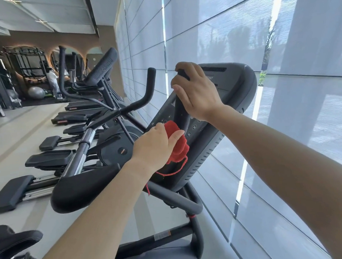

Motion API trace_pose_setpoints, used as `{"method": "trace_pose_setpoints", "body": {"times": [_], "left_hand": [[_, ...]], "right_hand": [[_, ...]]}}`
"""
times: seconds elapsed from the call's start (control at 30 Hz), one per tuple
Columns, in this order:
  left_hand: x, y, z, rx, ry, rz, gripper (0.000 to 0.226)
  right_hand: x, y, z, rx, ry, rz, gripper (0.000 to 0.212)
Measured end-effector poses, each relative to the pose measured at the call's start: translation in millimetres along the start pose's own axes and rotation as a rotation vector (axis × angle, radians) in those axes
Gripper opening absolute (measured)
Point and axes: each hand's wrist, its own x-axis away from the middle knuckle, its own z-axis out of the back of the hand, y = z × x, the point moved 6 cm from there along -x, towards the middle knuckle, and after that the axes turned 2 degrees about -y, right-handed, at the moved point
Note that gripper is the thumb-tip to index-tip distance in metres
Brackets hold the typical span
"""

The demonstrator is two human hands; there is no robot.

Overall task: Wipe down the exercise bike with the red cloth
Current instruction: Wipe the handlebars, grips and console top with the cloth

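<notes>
At the far left we note a grey ball [36, 92] on the floor, with a row of machines [49, 142] nearer, running along the window. The left hand [153, 147] clenches the bunched red cloth [177, 146], fingers and thumb curled round it, and holds it against the lower face of the exercise bike [179, 199] console [210, 147]. Loose threads hang from the cloth. Farther and slightly right, the right hand [198, 96] grasps the top of the upright black handlebar [182, 111], fingers wrapped round it. Window blinds [280, 46] fill the right side.
</notes>
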Motion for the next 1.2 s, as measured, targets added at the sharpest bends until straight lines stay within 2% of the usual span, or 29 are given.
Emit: {"method": "trace_pose_setpoints", "body": {"times": [0.17,0.33,0.5,0.63,0.73,0.87,1.0,1.1,1.2], "left_hand": [[-2,-8,1,0.089,-0.055,0.024,0.070],[-10,-7,0,0.122,-0.095,0.055,0.062],[-5,-1,1,0.081,0.014,0.043,0.056],[9,-5,0,0.135,0.004,-0.031,0.052],[20,-6,3,0.129,0.015,-0.100,0.059],[18,-1,7,0.179,0.051,-0.075,0.055],[4,1,21,0.329,0.124,-0.028,0.042],[-11,3,41,0.419,0.204,-0.008,0.044],[-29,11,69,0.512,0.355,-0.047,0.044]], "right_hand": [[0,2,-1,-0.005,0.015,0.006,0.035],[0,2,-2,-0.028,0.031,0.010,0.038],[0,2,-1,-0.025,0.026,0.010,0.037],[2,1,2,0.026,0.002,0.019,0.036],[2,1,5,0.032,-0.033,0.035,0.038],[5,4,16,0.024,-0.061,-0.008,0.046],[19,13,32,0.062,-0.102,-0.052,0.050],[28,18,46,0.098,-0.102,-0.084,0.050],[37,21,60,0.120,-0.084,-0.124,0.047]]}}
